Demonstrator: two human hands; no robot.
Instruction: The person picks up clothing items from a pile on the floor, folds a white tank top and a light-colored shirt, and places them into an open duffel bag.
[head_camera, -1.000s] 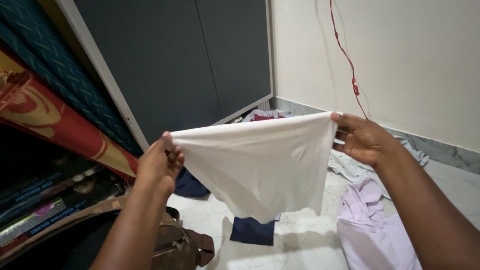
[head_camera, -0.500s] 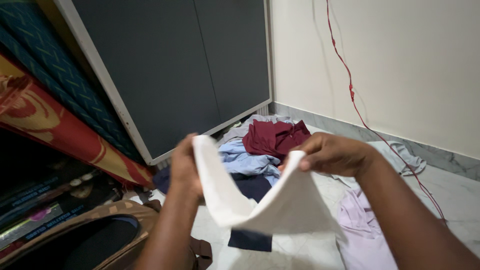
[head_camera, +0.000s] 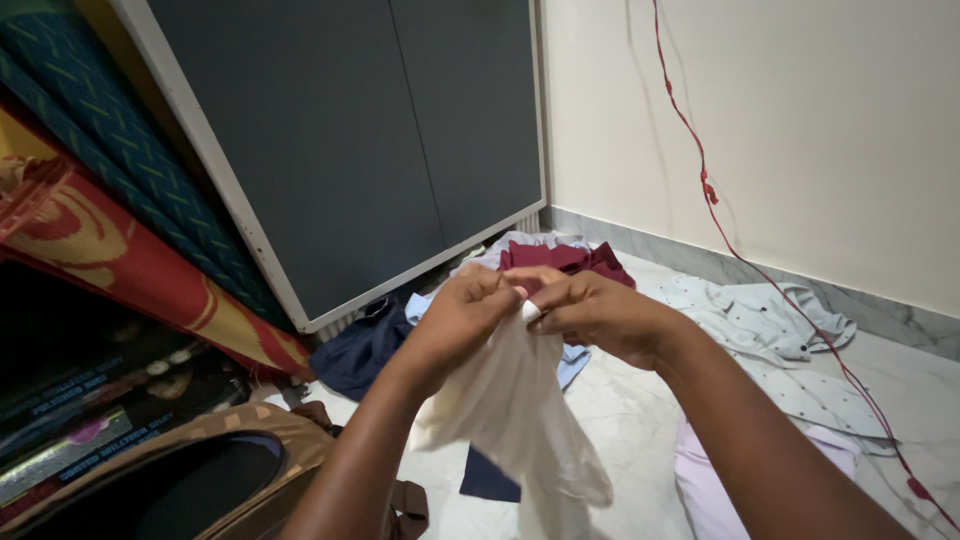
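Note:
A white cloth (head_camera: 515, 410) hangs folded in half below my two hands, which meet in the middle of the view. My left hand (head_camera: 462, 310) pinches its top edge from the left. Touching it fingertip to fingertip, my right hand (head_camera: 595, 315) grips the same edge from the right. Behind the hands a maroon garment (head_camera: 580, 260) and a light blue shirt (head_camera: 572, 362) lie in a heap on the floor.
A dark grey wardrobe (head_camera: 380, 130) stands at the back left. Rolled patterned mats (head_camera: 110, 230) lean on the left. A brown bag (head_camera: 170, 480) sits at the lower left. Navy cloth (head_camera: 360, 345), a pale dotted shirt (head_camera: 770, 330) and a lilac garment (head_camera: 710, 480) lie on the marble floor. A red cord (head_camera: 700, 170) hangs down the wall.
My hands came together from wide apart, bringing the cloth's two corners to meet. The cloth went from stretched flat to hanging folded.

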